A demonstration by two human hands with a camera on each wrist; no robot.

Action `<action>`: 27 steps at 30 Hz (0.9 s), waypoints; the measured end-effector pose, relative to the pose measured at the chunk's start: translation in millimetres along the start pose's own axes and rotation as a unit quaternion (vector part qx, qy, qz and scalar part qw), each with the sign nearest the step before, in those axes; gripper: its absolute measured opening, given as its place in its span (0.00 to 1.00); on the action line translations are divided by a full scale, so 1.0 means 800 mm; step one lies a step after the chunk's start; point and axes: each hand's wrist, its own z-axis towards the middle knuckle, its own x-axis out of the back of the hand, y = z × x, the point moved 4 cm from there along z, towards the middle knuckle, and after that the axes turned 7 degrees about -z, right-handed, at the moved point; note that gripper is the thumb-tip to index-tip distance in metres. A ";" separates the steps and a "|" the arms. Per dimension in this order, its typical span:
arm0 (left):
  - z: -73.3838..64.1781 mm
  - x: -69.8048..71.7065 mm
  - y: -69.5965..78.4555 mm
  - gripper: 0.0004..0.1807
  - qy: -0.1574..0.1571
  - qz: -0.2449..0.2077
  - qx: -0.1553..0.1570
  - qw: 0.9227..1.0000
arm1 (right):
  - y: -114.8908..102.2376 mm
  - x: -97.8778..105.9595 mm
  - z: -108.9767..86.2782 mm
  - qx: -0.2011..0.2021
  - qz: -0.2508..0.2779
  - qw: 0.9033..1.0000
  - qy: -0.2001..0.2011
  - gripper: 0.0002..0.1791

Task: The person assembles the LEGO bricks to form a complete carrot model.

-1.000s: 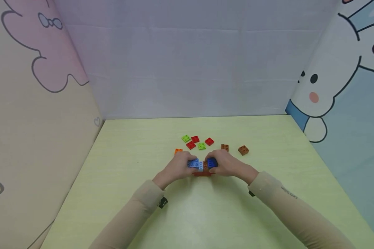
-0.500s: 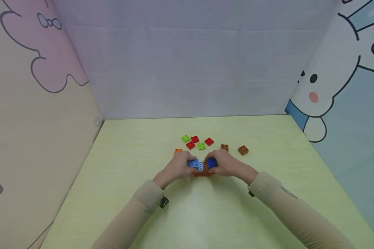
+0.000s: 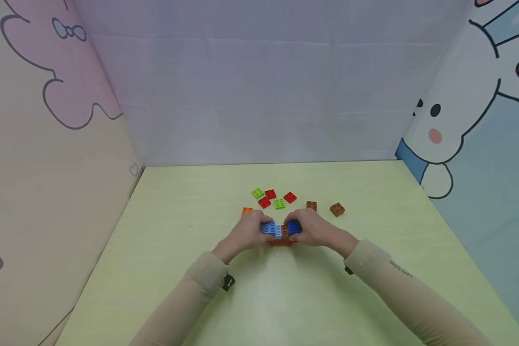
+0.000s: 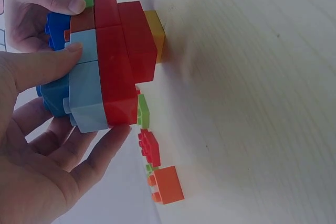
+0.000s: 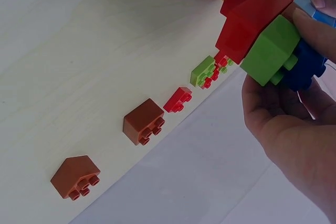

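Note:
A stack of toy building bricks (image 4: 118,72) is held between both hands near the middle of the table. Red bricks form its lower layers, over a yellow brick (image 4: 156,36) at the bottom. Above them sit light blue bricks (image 4: 90,98), a brown brick (image 4: 82,18) and a green brick (image 5: 270,51), with blue bricks on top. My left hand (image 3: 250,229) grips the light blue end, thumb on its near side and fingers behind. At the other end my right hand (image 3: 315,227) grips the stack by the dark blue brick (image 3: 293,227) and the green one, its thumb across the near side.
Beyond the hands lie loose red bricks (image 3: 290,197) and lime green bricks (image 3: 257,192). An orange brick (image 3: 247,210) is just past the left hand. Two brown bricks (image 3: 337,209) lie behind and to the right. Printed cloth walls (image 3: 259,96) border the table (image 3: 190,269).

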 end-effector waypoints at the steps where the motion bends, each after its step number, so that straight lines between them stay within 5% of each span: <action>1: 0.000 0.000 -0.001 0.23 0.001 0.002 0.000 1.000 | 0.000 0.000 0.000 0.000 0.000 1.000 0.001 0.20; 27: -0.002 -0.006 -0.012 0.23 0.023 -0.001 0.007 1.000 | 0.001 -0.001 0.000 0.001 0.006 1.000 0.002 0.20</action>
